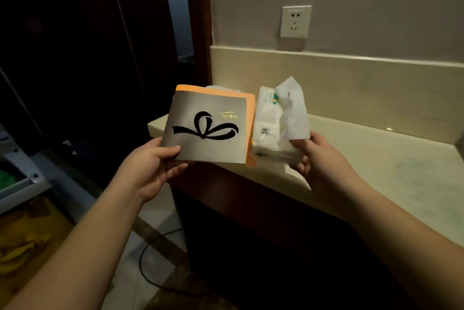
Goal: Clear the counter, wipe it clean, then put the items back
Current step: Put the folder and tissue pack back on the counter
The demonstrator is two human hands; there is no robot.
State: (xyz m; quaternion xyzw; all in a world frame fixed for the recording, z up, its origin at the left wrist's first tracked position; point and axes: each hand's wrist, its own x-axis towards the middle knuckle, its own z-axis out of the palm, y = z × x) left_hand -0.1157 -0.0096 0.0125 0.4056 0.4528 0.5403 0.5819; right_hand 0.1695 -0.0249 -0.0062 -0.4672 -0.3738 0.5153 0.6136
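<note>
Card (206,129): thin, stiff, probably light; orange sheet (249,119) behind. Left hand (155,161) pinches its lower left corner, above the counter (376,159) edge.
Tissue pack (268,124): soft, crushable, slippery wrap. Right hand (316,156) grips its near end, just right of the card; best held by the body, not the loose tissue.

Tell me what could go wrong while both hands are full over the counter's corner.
1. The left hand pinches the grey card and the orange folder by one corner only; either might slide out.
2. The loose tissue that the right hand holds with the tissue pack could pull free and drop.
</note>
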